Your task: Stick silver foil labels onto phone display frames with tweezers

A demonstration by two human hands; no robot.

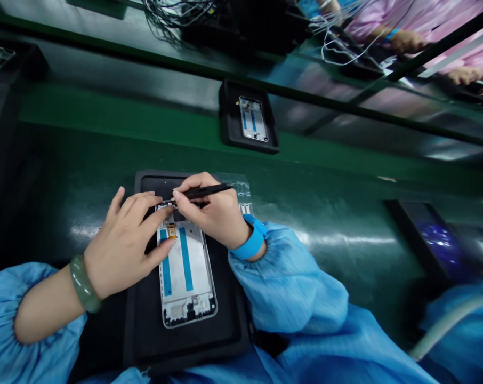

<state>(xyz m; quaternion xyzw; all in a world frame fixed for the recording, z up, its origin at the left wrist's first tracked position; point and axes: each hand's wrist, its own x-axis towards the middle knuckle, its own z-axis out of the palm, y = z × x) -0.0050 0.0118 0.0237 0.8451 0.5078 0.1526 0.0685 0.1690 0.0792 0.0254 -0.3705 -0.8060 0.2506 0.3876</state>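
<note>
A silver phone frame [196, 266] with two blue adhesive strips lies face-up on a black tray [145, 330] in front of me. A small orange flex connector [171, 230] sits on its upper part. My left hand [135, 232] rests over the frame's upper left, fingers stretched and apart, with the fingertips at the top edge and the thumb near the connector. In my right hand [211, 210] is a pair of black tweezers [209, 190], pinched between thumb and fingers. Their tip points left at the frame's top edge, where fingers partly hide the contact.
A second phone frame [254, 120] lies in a small black tray [230, 133] farther back. Behind my right hand is a clear printed sheet [243, 194]. Another black tray [409, 229] stands right. Cables [177, 13] and a co-worker's pink sleeves [369, 24] are beyond the ledge.
</note>
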